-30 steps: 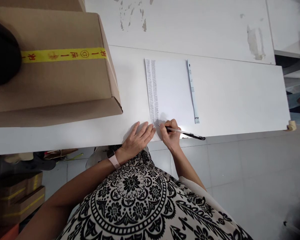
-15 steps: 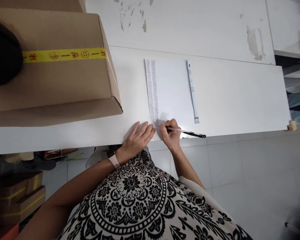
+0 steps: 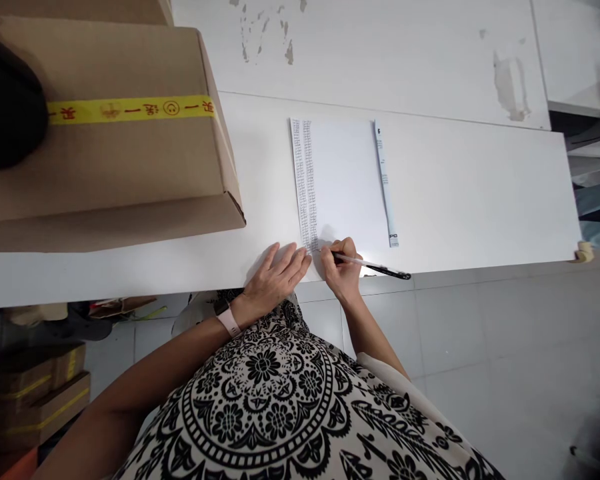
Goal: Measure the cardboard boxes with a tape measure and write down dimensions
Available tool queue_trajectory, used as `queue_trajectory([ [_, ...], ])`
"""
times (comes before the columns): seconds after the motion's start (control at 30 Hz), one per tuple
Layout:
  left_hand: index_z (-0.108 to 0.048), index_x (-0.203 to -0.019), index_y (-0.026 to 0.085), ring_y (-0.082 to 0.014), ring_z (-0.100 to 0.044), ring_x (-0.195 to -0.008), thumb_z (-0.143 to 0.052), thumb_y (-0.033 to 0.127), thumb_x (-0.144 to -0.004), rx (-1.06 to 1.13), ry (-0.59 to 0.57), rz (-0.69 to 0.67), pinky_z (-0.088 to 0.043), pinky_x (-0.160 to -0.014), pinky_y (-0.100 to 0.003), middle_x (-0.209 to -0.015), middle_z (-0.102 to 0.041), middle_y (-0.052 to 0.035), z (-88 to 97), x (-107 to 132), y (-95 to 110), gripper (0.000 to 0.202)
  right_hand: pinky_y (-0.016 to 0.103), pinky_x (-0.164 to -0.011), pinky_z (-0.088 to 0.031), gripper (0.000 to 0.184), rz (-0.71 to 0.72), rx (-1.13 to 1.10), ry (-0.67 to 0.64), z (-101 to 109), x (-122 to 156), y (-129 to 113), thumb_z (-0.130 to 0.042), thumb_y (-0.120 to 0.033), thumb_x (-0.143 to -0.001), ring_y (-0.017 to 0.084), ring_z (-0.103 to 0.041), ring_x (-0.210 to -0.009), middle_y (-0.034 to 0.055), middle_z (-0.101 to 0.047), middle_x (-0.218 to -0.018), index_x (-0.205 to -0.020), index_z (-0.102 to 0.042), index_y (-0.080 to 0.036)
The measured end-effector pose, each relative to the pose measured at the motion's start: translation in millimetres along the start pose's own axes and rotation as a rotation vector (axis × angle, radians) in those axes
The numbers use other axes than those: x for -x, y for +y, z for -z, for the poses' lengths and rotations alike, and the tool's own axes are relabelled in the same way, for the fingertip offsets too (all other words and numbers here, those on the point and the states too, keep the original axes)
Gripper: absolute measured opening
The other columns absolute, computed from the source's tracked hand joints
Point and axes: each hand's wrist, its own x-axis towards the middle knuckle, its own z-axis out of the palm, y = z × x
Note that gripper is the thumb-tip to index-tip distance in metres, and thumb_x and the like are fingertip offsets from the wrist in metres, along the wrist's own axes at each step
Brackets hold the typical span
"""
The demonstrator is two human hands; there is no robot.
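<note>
A white sheet of paper point(image 3: 347, 180) lies on the white table, with two columns of small handwriting down its left side. Fingers closed round a pen point(image 3: 387, 271) with a black cap end, my right hand point(image 3: 343, 270) rests at the sheet's lower edge, near the foot of the second column. My left hand point(image 3: 279, 275) lies flat with its fingers spread, the fingertips touching the sheet's lower left corner. Along the sheet's right edge runs a pale blue printed strip point(image 3: 386, 183). The pen's tip is hidden by my fingers.
A large cardboard box point(image 3: 130, 160) with yellow tape stands on the table at the left, a black object point(image 3: 10, 100) over its left end. More taped boxes point(image 3: 45, 400) sit below the table. The table's front edge point(image 3: 480, 267) passes just under my hands.
The rear end of the pen has shifted very slightly in my right hand. My left hand and the sheet have stayed put.
</note>
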Motion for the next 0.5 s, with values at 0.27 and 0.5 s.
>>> queue_trajectory([
  [0.27, -0.055, -0.146, 0.011, -0.0300, -0.056, -0.136, -0.046, 0.015, -0.104, -0.020, 0.011, -0.016, -0.044, -0.117, -0.051, -0.146, -0.061, -0.0120, 1.4, -0.7, -0.4, 0.044, 0.025, -0.050, -0.028, 0.028, -0.024, -0.022, 0.001, 1.1, 0.4, 0.2, -0.063, -0.024, -0.090, 0.008, -0.034, -0.049, -0.0098, -0.040, -0.058, -0.075, -0.039, -0.024],
  [0.5, -0.054, -0.147, 0.012, -0.0296, -0.056, -0.137, -0.044, 0.014, -0.104, 0.006, -0.015, -0.006, -0.043, -0.117, -0.051, -0.148, -0.060, -0.0119, 2.1, -0.6, -0.4, 0.044, 0.025, -0.049, -0.028, 0.027, -0.020, -0.041, 0.008, 0.5, 0.2, 1.2, -0.062, -0.026, -0.091, 0.008, -0.034, -0.049, -0.0092, -0.041, -0.058, -0.075, -0.040, -0.025],
])
